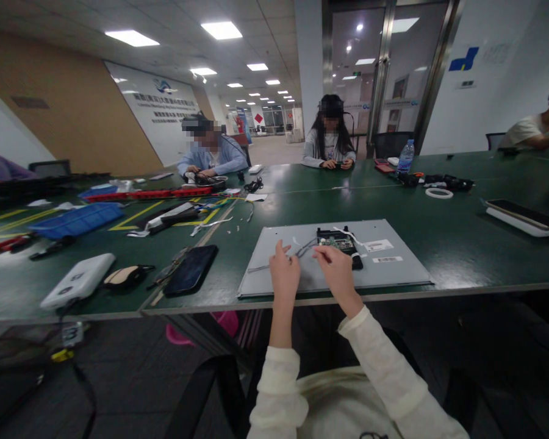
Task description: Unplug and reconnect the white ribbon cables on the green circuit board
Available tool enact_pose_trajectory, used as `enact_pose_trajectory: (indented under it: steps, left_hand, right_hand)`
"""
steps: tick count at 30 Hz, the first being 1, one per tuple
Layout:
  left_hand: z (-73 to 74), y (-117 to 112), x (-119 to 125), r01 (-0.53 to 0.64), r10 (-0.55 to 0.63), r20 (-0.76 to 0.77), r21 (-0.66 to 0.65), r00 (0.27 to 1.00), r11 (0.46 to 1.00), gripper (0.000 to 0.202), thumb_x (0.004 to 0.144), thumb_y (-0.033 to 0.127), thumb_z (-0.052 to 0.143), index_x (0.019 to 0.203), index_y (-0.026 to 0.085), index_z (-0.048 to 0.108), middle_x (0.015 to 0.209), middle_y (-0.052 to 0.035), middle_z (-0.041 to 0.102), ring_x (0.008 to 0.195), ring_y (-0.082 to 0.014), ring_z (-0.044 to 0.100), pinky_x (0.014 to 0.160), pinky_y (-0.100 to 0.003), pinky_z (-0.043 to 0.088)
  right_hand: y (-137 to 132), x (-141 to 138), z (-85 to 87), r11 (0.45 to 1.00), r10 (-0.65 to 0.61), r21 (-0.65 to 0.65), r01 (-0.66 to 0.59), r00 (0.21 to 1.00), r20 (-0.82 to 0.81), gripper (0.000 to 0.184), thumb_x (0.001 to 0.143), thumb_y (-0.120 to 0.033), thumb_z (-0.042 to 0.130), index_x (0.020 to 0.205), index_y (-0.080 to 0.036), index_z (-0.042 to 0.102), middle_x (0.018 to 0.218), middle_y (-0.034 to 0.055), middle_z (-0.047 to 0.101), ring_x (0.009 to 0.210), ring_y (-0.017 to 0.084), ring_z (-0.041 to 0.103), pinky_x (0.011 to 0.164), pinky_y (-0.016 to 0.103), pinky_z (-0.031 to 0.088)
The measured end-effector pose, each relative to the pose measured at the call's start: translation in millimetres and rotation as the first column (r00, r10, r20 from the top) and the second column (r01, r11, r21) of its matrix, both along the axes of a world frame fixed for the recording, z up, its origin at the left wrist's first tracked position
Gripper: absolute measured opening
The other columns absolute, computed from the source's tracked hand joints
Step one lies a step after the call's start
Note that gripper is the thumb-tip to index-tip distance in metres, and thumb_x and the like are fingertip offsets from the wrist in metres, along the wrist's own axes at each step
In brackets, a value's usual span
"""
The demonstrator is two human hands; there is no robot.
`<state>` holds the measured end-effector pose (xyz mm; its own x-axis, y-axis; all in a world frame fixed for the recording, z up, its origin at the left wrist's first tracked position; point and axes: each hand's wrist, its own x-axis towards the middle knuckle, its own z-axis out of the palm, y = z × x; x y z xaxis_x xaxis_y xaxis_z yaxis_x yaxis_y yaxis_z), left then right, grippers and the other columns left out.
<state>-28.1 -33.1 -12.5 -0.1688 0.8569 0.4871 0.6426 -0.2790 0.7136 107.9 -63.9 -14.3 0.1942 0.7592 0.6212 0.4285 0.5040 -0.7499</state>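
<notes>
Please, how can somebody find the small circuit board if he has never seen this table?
On the long green table, a flat grey panel lies before the person. Near its far edge, just beyond the right hand, sits the circuit board. It is dark, with thin wires leaving it, unlike the flat white labels beside it.

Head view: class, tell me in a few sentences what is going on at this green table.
A person in cream sleeves sits at the green table, both hands over a grey panel lying flat on it. The left hand and right hand are at the thin wires running to a small circuit board on the panel; the grip itself is unclear. Two other people across the table work on their own things.
</notes>
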Motion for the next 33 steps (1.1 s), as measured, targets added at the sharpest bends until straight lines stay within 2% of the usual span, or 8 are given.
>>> enact_pose_trajectory:
  steps: [4, 8, 10, 15, 22, 26, 30, 33]
  left_hand:
    - [4.6, -8, 5, -0.14, 0.134, -0.235, -0.009, 0.963, 0.99, 0.051, 0.076, 0.018, 0.055, 0.127, 0.018, 0.052, 0.117, -0.0144, 0.064, 0.108, -0.0332, 0.051, 0.091, -0.048, 0.039]
    - [8.7, -16, 9, -0.148, 0.123, -0.415, -0.029, 0.902, 0.988, 0.027, 0.076, 0.021, 0.058, 0.102, 0.022, 0.067, 0.11, -0.0127, 0.062, 0.109, -0.0341, 0.047, 0.092, -0.05, 0.036]
    - [8.5, -17, 11, -0.134, 0.109, -0.458, -0.021, 0.882, 0.991, 0.026, 0.076, 0.019, 0.057, 0.099, 0.022, 0.068, 0.109, -0.012, 0.062, 0.109, -0.0329, 0.047, 0.094, -0.051, 0.033]
    - [6.3, -17, 12, -0.105, 0.083, -0.508, -0.016, 0.857, 0.994, 0.03, 0.078, 0.016, 0.054, 0.105, 0.02, 0.066, 0.109, -0.013, 0.061, 0.108, -0.0318, 0.047, 0.094, -0.049, 0.034]
    - [5.9, -14, 9, -0.056, 0.036, -0.499, -0.024, 0.866, 0.998, 0.027, 0.077, 0.009, 0.052, 0.097, 0.018, 0.068, 0.106, -0.0119, 0.061, 0.105, -0.0303, 0.047, 0.091, -0.043, 0.04]
    - [4.6, -12, 7, -0.045, 0.02, -0.491, -0.039, 0.871, 0.998, 0.026, 0.076, 0.006, 0.051, 0.093, 0.018, 0.067, 0.105, -0.0097, 0.061, 0.104, -0.0282, 0.047, 0.092, -0.04, 0.042]
    - [4.7, -11, 6, -0.003, -0.017, -0.487, -0.04, 0.873, 0.999, 0.028, 0.076, 0.003, 0.048, 0.092, 0.017, 0.065, 0.105, -0.0085, 0.062, 0.104, -0.0254, 0.049, 0.094, -0.037, 0.041]
    - [5.4, -10, 6, 0.035, -0.057, -0.473, -0.054, 0.879, 0.998, 0.03, 0.075, 0.0, 0.047, 0.092, 0.017, 0.064, 0.104, -0.0084, 0.063, 0.104, -0.0231, 0.052, 0.095, -0.036, 0.041]
  right_hand:
    - [3, 4, 1.5, 0.993, -0.11, 0.028, 0.111, 0.994, -0.011, 0.022, 0.09, -0.024, 0.049, 0.094, -0.02, 0.07, 0.094, 0.0067, 0.073, 0.084, 0.02, 0.068, 0.081, 0.032, 0.051]
    - [10, 7, 2.6, 0.988, -0.151, 0.062, 0.143, 0.98, 0.133, 0.026, 0.093, -0.024, 0.045, 0.098, -0.018, 0.07, 0.098, 0.0089, 0.072, 0.089, 0.021, 0.067, 0.085, 0.033, 0.049]
    - [13, 7, 3.0, 0.987, -0.156, 0.06, 0.147, 0.969, 0.192, 0.028, 0.095, -0.023, 0.043, 0.101, -0.017, 0.069, 0.1, 0.01, 0.071, 0.091, 0.021, 0.066, 0.086, 0.033, 0.048]
    - [17, 5, 4.4, 0.986, -0.166, 0.055, 0.157, 0.947, 0.274, 0.03, 0.096, -0.023, 0.04, 0.106, -0.015, 0.067, 0.105, 0.0119, 0.07, 0.095, 0.023, 0.065, 0.088, 0.035, 0.047]
    - [16, 3, 1.8, 0.988, -0.155, 0.035, 0.153, 0.925, 0.348, 0.029, 0.096, -0.021, 0.041, 0.102, -0.015, 0.069, 0.101, 0.0117, 0.07, 0.094, 0.021, 0.065, 0.088, 0.032, 0.046]
    - [16, 4, 2.6, 0.986, -0.157, 0.007, 0.164, 0.932, 0.328, 0.027, 0.096, -0.022, 0.043, 0.102, -0.016, 0.069, 0.099, 0.0086, 0.071, 0.09, 0.02, 0.065, 0.084, 0.03, 0.047]
    - [18, 4, 8.4, 0.988, -0.15, 0.073, 0.135, 0.953, 0.262, 0.027, 0.096, -0.021, 0.043, 0.104, -0.013, 0.068, 0.106, 0.0096, 0.069, 0.098, 0.018, 0.064, 0.09, 0.029, 0.046]
    - [21, 1, 10.8, 0.995, -0.085, 0.073, 0.066, 0.948, 0.307, 0.027, 0.096, -0.02, 0.043, 0.108, -0.012, 0.067, 0.114, 0.0111, 0.067, 0.105, 0.018, 0.061, 0.095, 0.029, 0.044]
